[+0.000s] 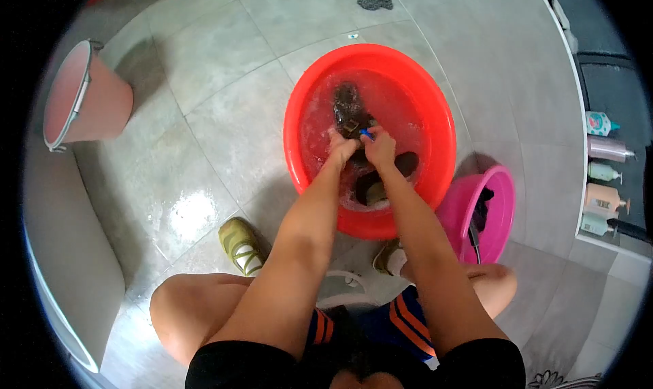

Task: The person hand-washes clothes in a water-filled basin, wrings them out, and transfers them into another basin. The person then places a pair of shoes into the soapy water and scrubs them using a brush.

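Note:
In the red basin (296,141), filled with sudsy water, a dark buckled shoe (347,102) lies with its toe pointing away from me. My left hand (342,147) is closed round the near part of this shoe. A blue-handled brush (367,134) is gripped in my right hand (381,147), against the shoe just past the buckle; its bristles are hidden. Closer to me, a second dark shoe (369,187) sits partly under water, below my right wrist.
A pink bucket (109,103) stands at the left. On the right, a magenta tub (503,215) holds dark cloth and a shower head. Several pump bottles (604,197) line a shelf. A grey scrubbing pad (375,2) lies on the tiles beyond the basin.

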The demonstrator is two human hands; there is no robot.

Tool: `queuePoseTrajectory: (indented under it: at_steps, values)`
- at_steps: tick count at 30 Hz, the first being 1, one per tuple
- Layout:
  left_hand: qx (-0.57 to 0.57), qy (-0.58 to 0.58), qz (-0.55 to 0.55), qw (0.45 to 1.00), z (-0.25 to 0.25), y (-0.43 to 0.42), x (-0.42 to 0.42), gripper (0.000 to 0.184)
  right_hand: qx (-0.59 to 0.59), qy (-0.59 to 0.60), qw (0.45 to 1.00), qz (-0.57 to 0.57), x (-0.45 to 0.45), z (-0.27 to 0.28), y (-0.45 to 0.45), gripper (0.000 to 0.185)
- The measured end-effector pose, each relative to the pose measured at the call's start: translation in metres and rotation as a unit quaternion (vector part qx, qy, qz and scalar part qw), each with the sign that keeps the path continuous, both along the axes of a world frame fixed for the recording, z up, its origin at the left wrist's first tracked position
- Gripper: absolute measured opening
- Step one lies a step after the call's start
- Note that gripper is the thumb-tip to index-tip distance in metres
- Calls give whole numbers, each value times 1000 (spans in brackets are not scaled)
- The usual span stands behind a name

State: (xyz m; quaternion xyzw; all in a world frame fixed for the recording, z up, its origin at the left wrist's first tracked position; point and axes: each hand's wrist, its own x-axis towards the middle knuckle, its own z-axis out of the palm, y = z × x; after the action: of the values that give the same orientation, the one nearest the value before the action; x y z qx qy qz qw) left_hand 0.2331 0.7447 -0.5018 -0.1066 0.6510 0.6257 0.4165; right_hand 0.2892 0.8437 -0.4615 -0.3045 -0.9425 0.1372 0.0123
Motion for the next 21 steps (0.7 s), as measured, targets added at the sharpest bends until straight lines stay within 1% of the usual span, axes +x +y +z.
queuePoseTrajectory:
  at_steps: [1,3,4,5,6,7,8,9,10,12,13,15,16,17,19,21]
  values:
    - [63,-36,27,997,-3,2,-2,81,-29,62,998,-11,-3,-10,1,36]
    - [187,-109,80,973,-9,4,-2,79,-192,35,980,-39,-2,-14,15,39]
    - [286,-198,106,932,-11,2,-2,78,-270,21,961,-57,2,-13,22,41]
    - [381,-282,132,870,-10,1,-3,79,-240,-27,969,-45,0,30,9,41]
    - [471,-359,159,790,-9,3,-3,80,-171,-7,985,-20,4,49,7,40]
    - [451,-345,175,805,-9,6,-1,86,-103,15,995,6,9,64,8,38]
    - [431,-341,180,816,-12,10,0,86,-35,38,998,31,13,71,10,37]
    - [411,-336,183,828,-17,13,0,87,-33,38,999,16,17,70,15,33]
    - [389,-331,186,839,-20,16,2,87,-43,2,999,25,18,64,15,33]
    - [390,-356,155,835,-27,18,9,87,-63,-69,995,43,19,44,8,34]
    - [391,-367,141,832,-31,19,12,87,-94,-3,993,68,16,29,2,35]
    - [297,-363,163,868,-45,24,13,86,-89,-52,993,60,15,20,-2,35]
    - [249,-359,170,883,-55,29,14,85,-86,-74,992,54,15,21,-5,36]
    - [229,-342,167,896,-66,31,15,84,-95,-96,989,64,24,27,-7,36]
    - [195,-303,167,918,-93,36,15,82,-106,-142,980,93,54,52,-13,38]
    - [130,-293,144,936,-108,41,21,81,-93,-193,971,107,71,76,-22,40]
